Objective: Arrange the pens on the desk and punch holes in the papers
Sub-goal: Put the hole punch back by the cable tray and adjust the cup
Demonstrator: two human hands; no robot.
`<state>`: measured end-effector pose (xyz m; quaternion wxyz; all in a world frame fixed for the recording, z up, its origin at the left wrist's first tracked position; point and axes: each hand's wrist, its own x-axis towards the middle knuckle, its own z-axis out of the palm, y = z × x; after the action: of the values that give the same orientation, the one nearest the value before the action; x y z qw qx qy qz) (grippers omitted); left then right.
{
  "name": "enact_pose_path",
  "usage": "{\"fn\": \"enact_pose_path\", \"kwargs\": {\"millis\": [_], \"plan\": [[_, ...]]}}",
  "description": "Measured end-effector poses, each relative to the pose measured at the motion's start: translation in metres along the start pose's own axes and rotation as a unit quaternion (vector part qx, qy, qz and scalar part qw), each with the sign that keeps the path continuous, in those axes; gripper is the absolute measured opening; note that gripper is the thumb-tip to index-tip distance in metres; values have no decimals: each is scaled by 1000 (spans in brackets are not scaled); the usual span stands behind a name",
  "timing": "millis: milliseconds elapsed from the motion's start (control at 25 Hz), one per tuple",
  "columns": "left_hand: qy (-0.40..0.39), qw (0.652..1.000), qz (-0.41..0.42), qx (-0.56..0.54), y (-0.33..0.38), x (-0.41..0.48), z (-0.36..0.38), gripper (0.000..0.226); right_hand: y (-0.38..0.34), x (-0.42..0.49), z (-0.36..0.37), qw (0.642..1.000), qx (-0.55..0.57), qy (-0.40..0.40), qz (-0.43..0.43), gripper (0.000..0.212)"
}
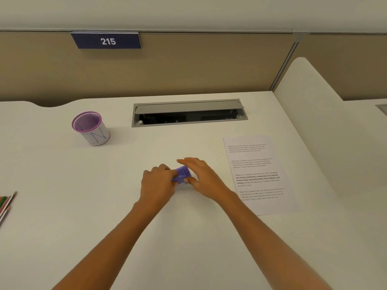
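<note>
A small purple hole punch sits low over the white desk at its middle. My left hand grips its left end and my right hand covers its right end, thumb against its front. A printed sheet of paper lies flat to the right of my hands. A purple mesh pen cup with a white wrap stands empty at the back left. Several pens and pencils lie at the left edge, mostly cut off.
An open grey cable hatch is set into the desk at the back. A tan partition with a blue plate reading 215 rises behind. A white divider bounds the desk on the right.
</note>
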<state>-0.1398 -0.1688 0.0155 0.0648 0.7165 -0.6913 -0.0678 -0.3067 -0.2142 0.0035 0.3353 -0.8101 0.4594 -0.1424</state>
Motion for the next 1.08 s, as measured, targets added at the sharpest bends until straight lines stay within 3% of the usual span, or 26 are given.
{"fn": "enact_pose_path", "kwargs": {"millis": [160,400,560,680,840,1000,1080], "plan": [[27,991,95,92,-9,-12,11,21,3,-8,22,999,-24,-30,-21,47],[73,982,160,62,-15,-21,10,23,6,-19,31,998,-41,8,-50,42],[66,991,116,-26,-22,-14,0,18,-3,-18,26,996,54,59,-32,41],[1,978,51,-202,-31,-2,-13,19,-19,-9,9,983,162,89,20,39],[-108,864,-71,-486,-42,8,-27,16,-40,5,-19,949,293,69,92,35],[-145,745,-143,-635,-54,12,-30,20,-45,5,-26,933,340,64,99,30],[-157,706,-164,-671,-58,12,-28,21,-43,3,-23,926,358,59,103,28]]}}
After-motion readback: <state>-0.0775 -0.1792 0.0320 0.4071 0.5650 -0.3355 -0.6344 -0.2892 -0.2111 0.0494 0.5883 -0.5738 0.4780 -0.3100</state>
